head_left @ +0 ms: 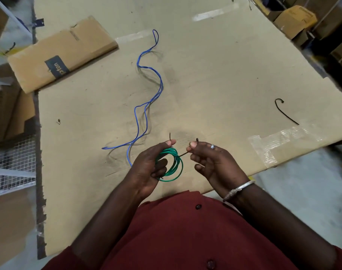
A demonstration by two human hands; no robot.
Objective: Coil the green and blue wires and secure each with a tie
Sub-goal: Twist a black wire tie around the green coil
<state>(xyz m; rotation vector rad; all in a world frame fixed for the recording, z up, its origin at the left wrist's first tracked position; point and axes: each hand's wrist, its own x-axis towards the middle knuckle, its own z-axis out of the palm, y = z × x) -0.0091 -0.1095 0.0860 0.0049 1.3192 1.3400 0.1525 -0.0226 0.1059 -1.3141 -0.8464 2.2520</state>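
Observation:
The green wire [176,166] is wound into a small coil, held in my left hand [148,168] just above the near edge of the cardboard-covered table [205,75]. A thin black tie [182,153] passes around the coil; one end sticks up past my left thumb, and my right hand [211,162] pinches the other end between thumb and forefinger. The blue wire [146,90] lies loose and doubled in a wavy line across the middle of the table, beyond my left hand. A second black tie [285,114] lies alone at the right side of the table.
A flattened cardboard box [61,53] lies at the table's back left. Stacked cartons [294,20] stand at the back right. A white wire-mesh rack [12,164] is to the left of the table. Clear tape patches [273,145] mark the right front edge.

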